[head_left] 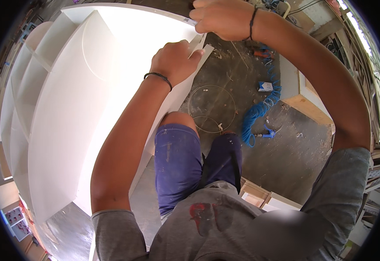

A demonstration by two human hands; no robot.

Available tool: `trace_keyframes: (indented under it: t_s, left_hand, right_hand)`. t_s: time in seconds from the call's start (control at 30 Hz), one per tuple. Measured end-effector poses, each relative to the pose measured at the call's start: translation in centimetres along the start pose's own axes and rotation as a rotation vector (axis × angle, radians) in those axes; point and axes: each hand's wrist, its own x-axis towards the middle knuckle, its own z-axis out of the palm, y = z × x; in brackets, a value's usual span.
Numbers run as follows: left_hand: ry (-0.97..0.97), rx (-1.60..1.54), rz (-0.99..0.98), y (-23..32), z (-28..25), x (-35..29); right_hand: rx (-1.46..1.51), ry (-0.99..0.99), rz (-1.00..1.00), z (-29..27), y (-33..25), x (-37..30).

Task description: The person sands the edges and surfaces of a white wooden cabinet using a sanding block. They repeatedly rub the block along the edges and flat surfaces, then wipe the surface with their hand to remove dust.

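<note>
A large white cabinet (68, 130) with shelf compartments fills the left side. My left hand (174, 63) is closed over its long side edge near the far corner, thumb lying along the white edge and fingertips hidden inside. At that far corner, my right hand (220, 18) is curled with its knuckles against the end of the cabinet's far panel (155, 11). Whatever sits in the right hand's fingers is hidden from this view.
On the dark floor right of my knees lie a coiled blue air hose (257, 116), a blue air blow gun (268, 132), a thin wire loop (211, 108) and a small blue-and-white box (265, 86). Boards (307, 104) stand farther right; wooden pieces (266, 196) lie beside me.
</note>
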Motion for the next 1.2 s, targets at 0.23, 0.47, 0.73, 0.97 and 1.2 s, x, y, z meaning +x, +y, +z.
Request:
trace_keyframes:
  t_s: [0.23, 0.47, 0.73, 0.97, 1.2]
  left_hand:
    - [0.070, 0.138, -0.040, 1.5, 0.1, 0.5]
    - [0.146, 0.262, -0.001, 1.1, 0.5, 0.8]
    - [0.169, 0.315, 0.032, 2.1, 0.9, 1.0]
    - [0.146, 0.350, 0.005, 2.1, 1.3, 1.4]
    - [0.183, 0.350, -0.005, 1.9, 1.3, 1.6]
  right_hand:
    - [-0.015, 0.047, -0.035, 0.3, 0.0, 0.1]
    - [-0.026, 0.159, -0.063, 1.1, -0.3, 0.8]
    - [-0.086, 0.151, -0.067, 1.2, -0.9, 0.5]
    - [-0.106, 0.183, -0.066, 1.6, -0.8, 0.8]
    - [-0.094, 0.165, -0.076, 1.4, -0.9, 0.7]
